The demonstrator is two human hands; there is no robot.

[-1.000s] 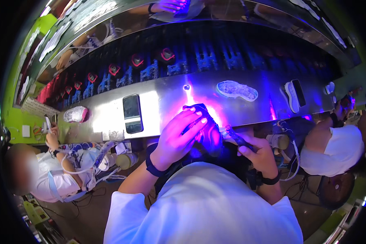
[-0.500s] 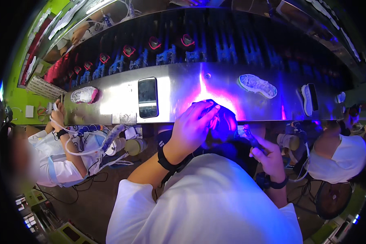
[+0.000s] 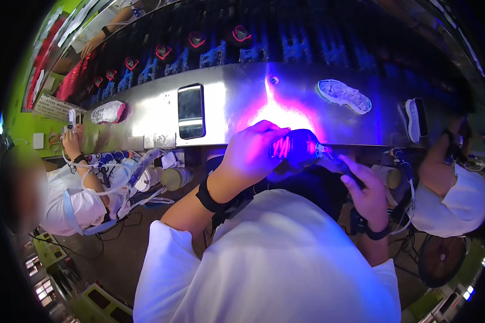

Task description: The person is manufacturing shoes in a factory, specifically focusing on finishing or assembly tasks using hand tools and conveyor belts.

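My left hand (image 3: 251, 153) is closed round a dark shoe upper (image 3: 303, 146), held up at the front edge of the metal table under violet light. Its far side and the fingers behind it are partly hidden. A brush (image 3: 335, 161) with a dark handle sits in my right hand (image 3: 367, 195). The brush's tip meets the right side of the upper, or lies very close to it. Beyond, on the table, lies a pale shoe sole (image 3: 344, 97) with a light green edge.
A phone (image 3: 191, 112) and a white-and-pink sole (image 3: 108, 112) lie to the left on the metal table (image 3: 151, 116). Another white sole (image 3: 412, 120) is at the right. Behind runs a dark conveyor (image 3: 221, 54) carrying pink-lit pieces. Co-workers sit on both sides; containers (image 3: 175, 178) stand at left.
The view has shifted, so the table sits higher in it. In my left hand the upper has turned. My right hand has brought the brush up to the upper's right side.
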